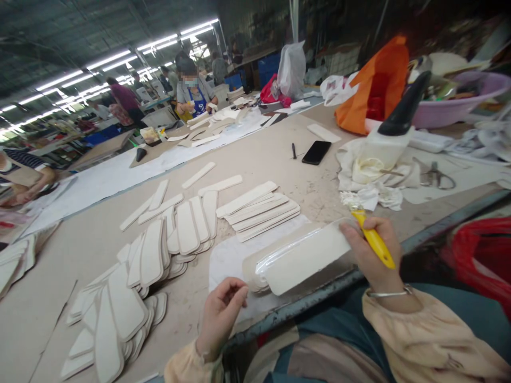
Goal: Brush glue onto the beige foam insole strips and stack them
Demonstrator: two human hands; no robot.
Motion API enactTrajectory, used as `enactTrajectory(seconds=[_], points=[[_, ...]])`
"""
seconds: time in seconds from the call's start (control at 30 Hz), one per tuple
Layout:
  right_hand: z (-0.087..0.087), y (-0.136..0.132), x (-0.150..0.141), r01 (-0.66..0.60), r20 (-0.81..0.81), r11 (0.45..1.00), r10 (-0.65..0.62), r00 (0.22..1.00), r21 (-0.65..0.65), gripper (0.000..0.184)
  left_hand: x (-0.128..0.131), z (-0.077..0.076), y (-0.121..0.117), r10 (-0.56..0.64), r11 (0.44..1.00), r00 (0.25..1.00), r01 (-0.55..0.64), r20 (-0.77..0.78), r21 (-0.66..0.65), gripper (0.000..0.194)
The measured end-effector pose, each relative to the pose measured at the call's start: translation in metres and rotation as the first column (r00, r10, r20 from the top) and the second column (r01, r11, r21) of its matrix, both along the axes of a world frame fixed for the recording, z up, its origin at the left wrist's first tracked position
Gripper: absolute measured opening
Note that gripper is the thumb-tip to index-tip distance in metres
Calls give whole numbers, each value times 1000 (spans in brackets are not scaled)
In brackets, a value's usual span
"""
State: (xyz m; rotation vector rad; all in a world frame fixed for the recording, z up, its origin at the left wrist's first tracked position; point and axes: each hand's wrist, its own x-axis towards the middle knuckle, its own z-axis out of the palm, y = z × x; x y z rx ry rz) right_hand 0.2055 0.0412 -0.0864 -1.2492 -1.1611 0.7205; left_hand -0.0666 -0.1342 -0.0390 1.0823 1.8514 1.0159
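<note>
My right hand (377, 250) grips a brush with a yellow handle (374, 239); its bristles point away from me. The thumb of that hand also presses on the right end of a long off-white panel (307, 255) with rounded corners. That panel lies tilted over a stack of similar pieces (251, 271), where a glossy wet strip shows along the edge. My left hand (223, 314) hovers by the left end of the stack, fingers loosely curled and apart, with nothing seen in it. A white sheet (223, 258) lies under the stack.
Piles of off-white pieces (151, 255) spread over the table's left. Toward the right are a phone (316, 152), a white glue bottle with black nozzle (383, 149), scissors (437, 175), an orange bag (371, 85) and a purple basin (451, 109). Co-workers (195, 93) are at tables beyond.
</note>
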Motion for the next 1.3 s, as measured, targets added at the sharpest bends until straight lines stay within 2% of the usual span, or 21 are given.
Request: enactTrajectory(seconds=[0.07,0.13,0.23,0.33,0.47,0.73,0.93,1.1,1.3], points=[[-4,3,-7,-32,-37,999,31,999,-16,38,-9,-13,4,94,988,975,-67,-202,136,22],[-9,5,-13,-64,-87,997,61,994,-33,38,-14,-27,6,121,977,945,-60,-303,203,20],[-20,8,-19,-100,-176,994,90,980,-45,38,-14,-45,6,103,973,937,-26,-333,229,18],[-27,12,-25,-97,-242,994,85,967,-41,40,-11,-54,4,89,968,931,3,-355,250,17],[-27,12,-34,-102,-254,994,86,963,-49,41,-9,-56,2,96,962,918,14,-385,273,15],[-14,7,-38,-63,25,996,64,998,-57,35,-9,-59,3,114,940,881,54,-459,336,13],[-15,6,-33,11,186,999,-4,983,-40,36,-6,-61,3,109,891,838,156,-535,427,21],[-22,10,-28,8,206,999,2,979,-45,36,-5,-60,2,74,862,785,260,-616,435,32],[-22,11,-25,19,252,999,-9,968,-37,36,-6,-62,1,52,847,763,307,-644,433,41]])
